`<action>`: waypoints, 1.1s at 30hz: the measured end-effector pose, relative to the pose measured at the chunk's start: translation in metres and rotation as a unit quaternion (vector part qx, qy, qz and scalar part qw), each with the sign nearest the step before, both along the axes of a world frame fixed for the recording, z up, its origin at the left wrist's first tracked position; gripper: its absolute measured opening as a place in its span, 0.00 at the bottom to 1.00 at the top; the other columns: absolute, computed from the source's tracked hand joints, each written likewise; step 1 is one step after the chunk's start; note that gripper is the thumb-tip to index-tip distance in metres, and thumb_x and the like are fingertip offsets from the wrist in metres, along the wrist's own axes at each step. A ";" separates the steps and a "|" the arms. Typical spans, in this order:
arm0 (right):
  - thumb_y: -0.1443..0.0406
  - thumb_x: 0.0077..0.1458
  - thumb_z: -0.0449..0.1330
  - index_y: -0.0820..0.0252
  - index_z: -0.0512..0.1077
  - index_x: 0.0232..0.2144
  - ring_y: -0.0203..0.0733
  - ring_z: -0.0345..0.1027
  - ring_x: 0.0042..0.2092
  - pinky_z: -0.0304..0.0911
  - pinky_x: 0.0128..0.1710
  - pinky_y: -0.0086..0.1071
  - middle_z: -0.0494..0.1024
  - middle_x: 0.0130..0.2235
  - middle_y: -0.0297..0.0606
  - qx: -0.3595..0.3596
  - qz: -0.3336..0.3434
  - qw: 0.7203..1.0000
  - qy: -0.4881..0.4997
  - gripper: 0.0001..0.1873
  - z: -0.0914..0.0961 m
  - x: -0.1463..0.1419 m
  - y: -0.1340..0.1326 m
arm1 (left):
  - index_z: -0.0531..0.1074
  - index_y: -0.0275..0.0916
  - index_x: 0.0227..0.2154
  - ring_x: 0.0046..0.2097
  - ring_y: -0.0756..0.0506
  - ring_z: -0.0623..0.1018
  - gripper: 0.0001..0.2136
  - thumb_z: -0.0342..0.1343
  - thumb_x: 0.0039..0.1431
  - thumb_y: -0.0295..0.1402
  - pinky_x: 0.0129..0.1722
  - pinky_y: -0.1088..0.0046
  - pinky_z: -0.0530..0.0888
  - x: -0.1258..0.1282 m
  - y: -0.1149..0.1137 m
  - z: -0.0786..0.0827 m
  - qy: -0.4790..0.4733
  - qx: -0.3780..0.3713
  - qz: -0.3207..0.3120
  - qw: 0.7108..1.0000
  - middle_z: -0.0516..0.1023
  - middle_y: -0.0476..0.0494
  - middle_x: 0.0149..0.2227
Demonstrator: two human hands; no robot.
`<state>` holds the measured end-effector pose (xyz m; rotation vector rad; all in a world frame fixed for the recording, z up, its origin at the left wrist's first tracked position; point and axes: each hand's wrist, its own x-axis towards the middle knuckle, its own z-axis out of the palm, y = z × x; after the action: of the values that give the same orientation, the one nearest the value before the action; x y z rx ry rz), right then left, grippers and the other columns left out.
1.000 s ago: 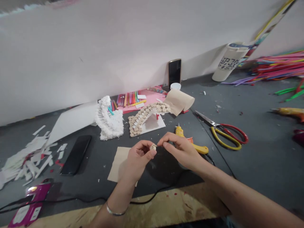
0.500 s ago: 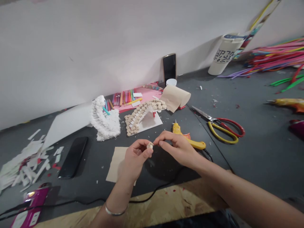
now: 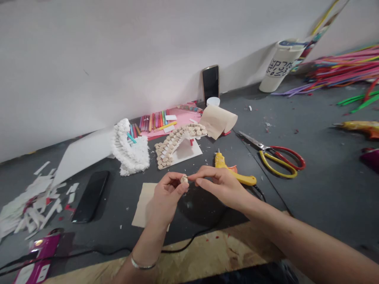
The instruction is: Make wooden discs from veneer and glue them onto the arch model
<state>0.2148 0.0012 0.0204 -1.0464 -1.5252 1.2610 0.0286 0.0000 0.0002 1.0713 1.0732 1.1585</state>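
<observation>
A small beige paper roll (image 3: 184,180), coiled into a disc, is pinched between the thumb and forefinger of my left hand (image 3: 166,197). The forefinger of my right hand (image 3: 222,184) reaches to the roll's right edge, with its thumb tucked close behind. Whatever lies between those right fingertips is too small to make out. Just beyond my hands stands a small arched bridge model (image 3: 180,140), covered with similar beige coils on a white base. Under my left wrist lies a piece of beige paper (image 3: 145,205). A yellow glue gun (image 3: 220,161) rests behind my right hand.
Scissors (image 3: 266,149) lie right of the glue gun, and a black phone (image 3: 91,196) at left near paper scraps (image 3: 35,205). A white textured model (image 3: 130,152) stands beside the bridge. A cup (image 3: 278,67) stands at the back. A black cable (image 3: 192,238) crosses the front edge.
The roll has shifted slightly left and turned so its coiled face shows more. My right fingertips have followed it leftward and sit against its edge.
</observation>
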 end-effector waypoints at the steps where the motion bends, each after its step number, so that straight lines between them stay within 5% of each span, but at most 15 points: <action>1: 0.64 0.56 0.57 0.55 0.80 0.37 0.37 0.70 0.35 0.64 0.38 0.33 0.77 0.33 0.36 -0.005 0.001 1.000 0.005 0.11 0.000 0.000 0.000 | 0.75 0.38 0.34 0.30 0.54 0.73 0.11 0.68 0.49 0.35 0.32 0.79 0.71 0.000 0.000 -0.001 0.001 0.005 0.003 1.000 0.75 0.50 0.29; 13: 0.62 0.55 0.56 0.55 0.79 0.35 0.39 0.70 0.36 0.63 0.39 0.34 0.77 0.33 0.35 -0.084 -0.027 0.996 0.022 0.11 -0.005 0.001 0.005 | 0.77 0.39 0.35 0.29 0.54 0.72 0.10 0.68 0.49 0.34 0.32 0.80 0.71 0.000 0.000 -0.003 0.012 0.009 0.009 1.000 0.76 0.49 0.30; 22: 0.67 0.56 0.53 0.56 0.76 0.32 0.39 0.70 0.38 0.64 0.41 0.36 0.77 0.35 0.37 0.095 -0.052 0.993 -0.037 0.11 0.001 0.009 0.007 | 0.78 0.38 0.35 0.28 0.54 0.72 0.10 0.67 0.49 0.35 0.31 0.79 0.70 0.000 -0.001 -0.003 0.013 -0.015 -0.056 0.998 0.77 0.49 0.31; 33: 0.72 0.54 0.54 0.56 0.79 0.33 0.38 0.70 0.39 0.65 0.41 0.34 0.75 0.35 0.37 0.153 -0.034 0.984 -0.085 0.14 -0.001 0.008 0.007 | 0.78 0.38 0.34 0.28 0.53 0.72 0.12 0.68 0.47 0.37 0.30 0.79 0.71 0.004 -0.001 0.002 0.030 -0.033 -0.053 0.998 0.77 0.50 0.27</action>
<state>0.2230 0.0083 0.0192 -1.0125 -1.7329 0.8728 0.0328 -0.0007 0.0023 1.1030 1.0807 1.0069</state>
